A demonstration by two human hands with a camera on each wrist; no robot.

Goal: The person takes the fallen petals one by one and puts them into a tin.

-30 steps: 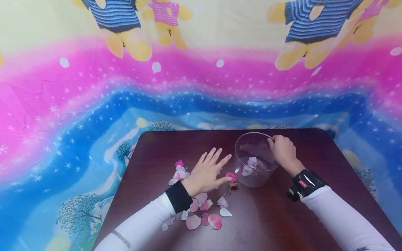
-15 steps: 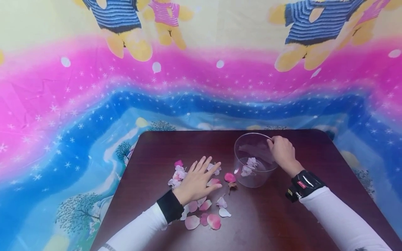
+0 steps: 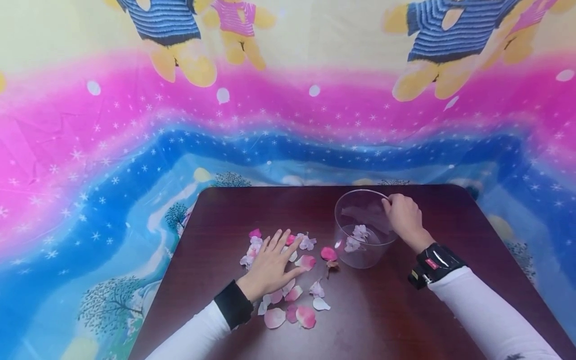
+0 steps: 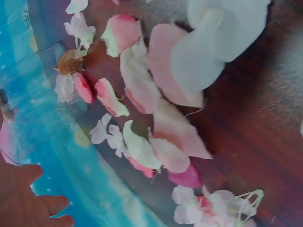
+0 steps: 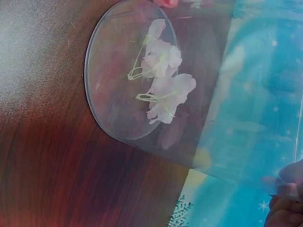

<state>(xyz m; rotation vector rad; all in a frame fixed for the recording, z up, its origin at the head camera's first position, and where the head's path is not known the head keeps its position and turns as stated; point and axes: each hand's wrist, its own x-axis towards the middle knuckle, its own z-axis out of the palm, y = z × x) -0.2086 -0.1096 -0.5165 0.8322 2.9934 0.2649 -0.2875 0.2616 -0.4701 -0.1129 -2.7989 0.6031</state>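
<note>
My left hand [image 3: 269,265] is spread out, fingers straight, over a scatter of pink and white petals [image 3: 306,317] on the left half of the table. Part of the pile is hidden beneath the palm; the left wrist view shows loose petals [image 4: 139,80] and small pale blossoms [image 4: 113,137]. With thumb and curled fingers, my right hand [image 3: 406,217] pinches the rim of a clear round container [image 3: 373,257], which leans a little. Inside lie a few pale pink blossoms [image 5: 162,61] with thin green stems.
A deep pink petal [image 3: 328,253] and a brown dried bit [image 3: 332,265] lie just left of the container. The dark wooden table [image 3: 405,310] ends at a rounded back edge, and a colourful printed cloth [image 3: 288,115] hangs behind it.
My left hand has drawn back to the left and toward me, away from the container, uncovering several petals. The right hand and the container have stayed in place.
</note>
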